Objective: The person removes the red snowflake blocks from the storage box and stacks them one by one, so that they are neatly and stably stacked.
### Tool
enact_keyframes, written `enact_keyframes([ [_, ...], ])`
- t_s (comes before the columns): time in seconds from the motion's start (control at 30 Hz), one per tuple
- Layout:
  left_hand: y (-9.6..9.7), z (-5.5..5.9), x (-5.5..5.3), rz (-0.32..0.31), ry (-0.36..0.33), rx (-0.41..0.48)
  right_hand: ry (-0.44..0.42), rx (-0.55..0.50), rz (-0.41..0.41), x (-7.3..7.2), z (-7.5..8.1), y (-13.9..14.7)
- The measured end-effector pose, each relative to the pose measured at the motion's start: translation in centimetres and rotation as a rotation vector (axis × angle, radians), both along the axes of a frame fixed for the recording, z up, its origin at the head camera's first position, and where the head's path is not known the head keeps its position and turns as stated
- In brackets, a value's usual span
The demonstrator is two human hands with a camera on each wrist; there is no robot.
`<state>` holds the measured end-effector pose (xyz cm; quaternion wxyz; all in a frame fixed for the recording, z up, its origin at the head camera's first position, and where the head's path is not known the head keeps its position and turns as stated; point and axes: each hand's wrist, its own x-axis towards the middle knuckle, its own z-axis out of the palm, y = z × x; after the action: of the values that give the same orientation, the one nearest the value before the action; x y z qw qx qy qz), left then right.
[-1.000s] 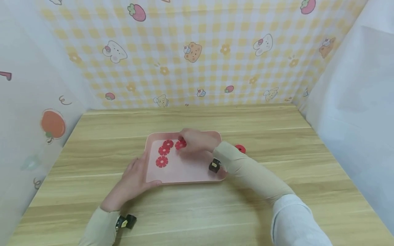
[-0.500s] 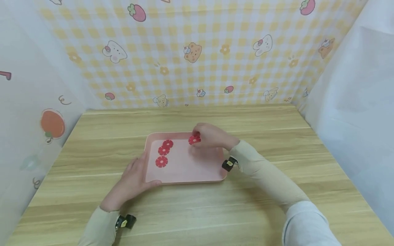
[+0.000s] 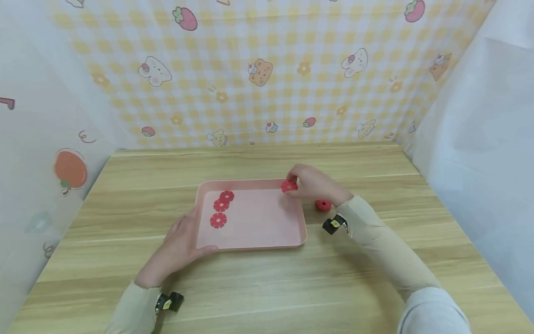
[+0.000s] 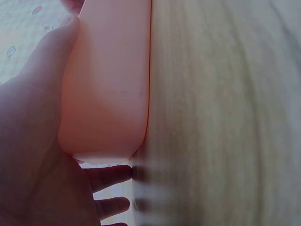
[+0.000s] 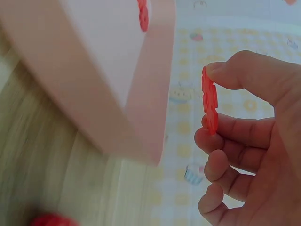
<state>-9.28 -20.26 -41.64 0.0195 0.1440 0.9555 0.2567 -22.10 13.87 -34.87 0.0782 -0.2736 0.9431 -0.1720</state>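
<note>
In the head view my right hand [image 3: 314, 183] is at the tray's far right corner. It pinches a red notched building disc [image 5: 210, 100] between thumb and forefinger, and the right wrist view shows the disc edge-on with the other fingers loosely bent. My left hand [image 3: 177, 246] rests against the near left corner of the pink tray [image 3: 254, 248]. Its thumb lies along the front rim, and straight, spread fingers [image 4: 110, 176] reach down by the left end. Inside the tray, at the left, lie several red discs [image 3: 218, 220], two of them overlapping.
More red discs [image 3: 323, 205], bunched together, lie on the wooden table [image 3: 258, 287] just right of the tray, below my right wrist. A yellow checked cloth [image 3: 258, 93] hangs behind the table, with white sheets at both sides.
My right hand has moved right across the tray, carrying the pinched disc from near the other discs to the far right corner. The left hand and tray have stayed put.
</note>
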Motion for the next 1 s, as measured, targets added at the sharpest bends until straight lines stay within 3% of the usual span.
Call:
enact_keyframes([
  [0.23,0.0,-0.1,-0.1,0.000,0.011,-0.004,-0.024,-0.050,-0.070,0.5,-0.8,3.0],
  [0.57,0.1,-0.2,-0.2,-0.001,0.002,0.000,0.010,-0.092,-0.087,1.5,-2.8,6.9],
  [1.0,0.2,-0.1,-0.1,-0.008,-0.019,-0.015,-0.002,-0.102,-0.138,2.5,-5.3,9.3],
])
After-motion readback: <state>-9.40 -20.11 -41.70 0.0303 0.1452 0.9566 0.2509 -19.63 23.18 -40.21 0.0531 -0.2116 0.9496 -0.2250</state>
